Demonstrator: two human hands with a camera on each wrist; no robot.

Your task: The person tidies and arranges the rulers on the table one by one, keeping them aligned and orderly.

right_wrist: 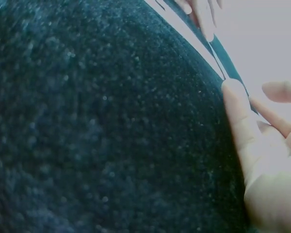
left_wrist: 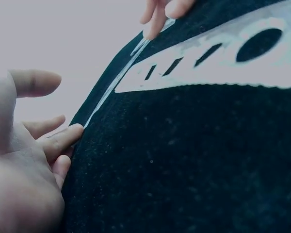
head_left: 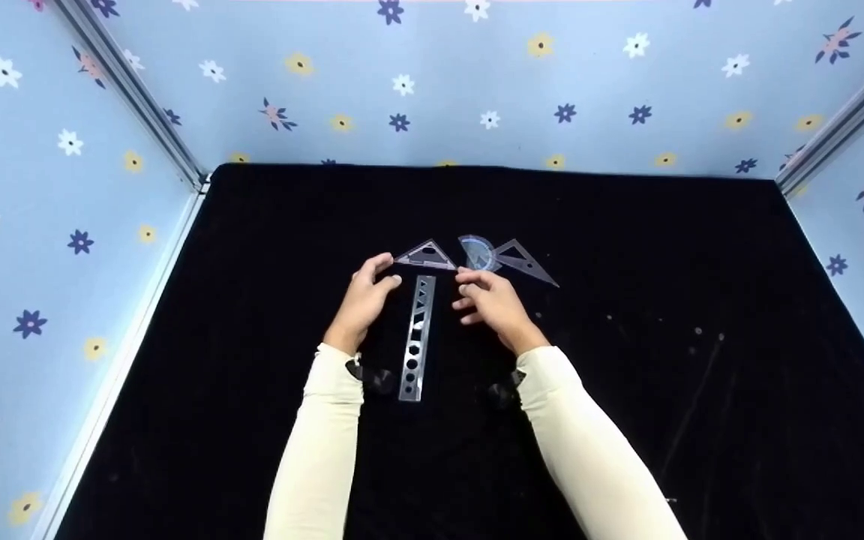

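Observation:
A small clear triangle set square lies flat on the black cloth. My left hand touches its left corner with straight fingertips. My right hand touches its right corner, index fingertip against the edge. A long clear stencil ruler lies lengthwise between both hands, its far end just below the triangle; its cut-outs show in the left wrist view. Neither hand grips anything.
A bluish protractor and a second clear triangle lie just right of the small triangle, beyond my right hand. Flowered blue walls close in the cloth on three sides.

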